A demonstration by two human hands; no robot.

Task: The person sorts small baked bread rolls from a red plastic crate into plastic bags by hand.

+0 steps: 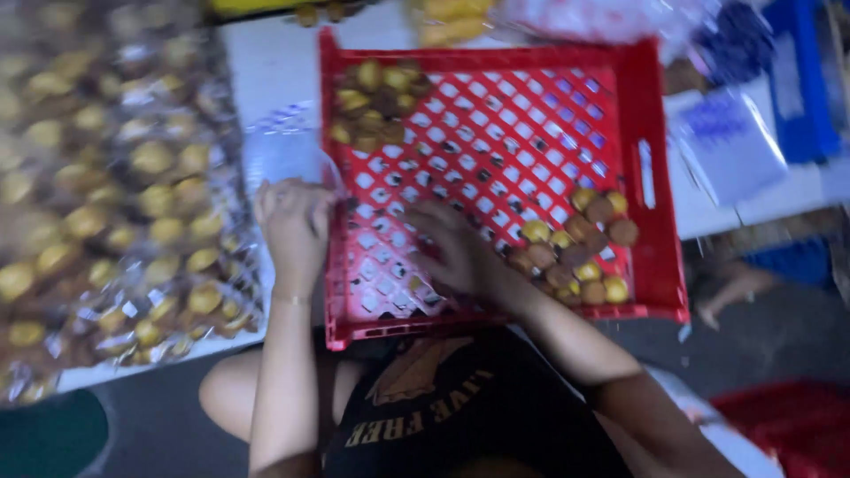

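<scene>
Reaching into a red lattice crate (496,150), the right hand (452,252) lies fairly flat on its floor, grip unclear. The left hand (292,221) pinches a clear bag (283,150) at the crate's left edge. Small round pastries (575,252) clustered near the crate's front right corner could scatter if nudged.

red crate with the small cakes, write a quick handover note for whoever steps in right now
Left hand: at the left rim of the red plastic lattice crate, on a clear plastic bag; grip blurred.
Right hand: flat on the crate floor, fingers spread, holding nothing visible.
In the crate: one cluster of small round yellow-and-brown cakes at the far left corner, another cluster at the near right.
Left of the crate: pile of bagged cakes on the table.
Loose cakes remain unbagged.
</scene>
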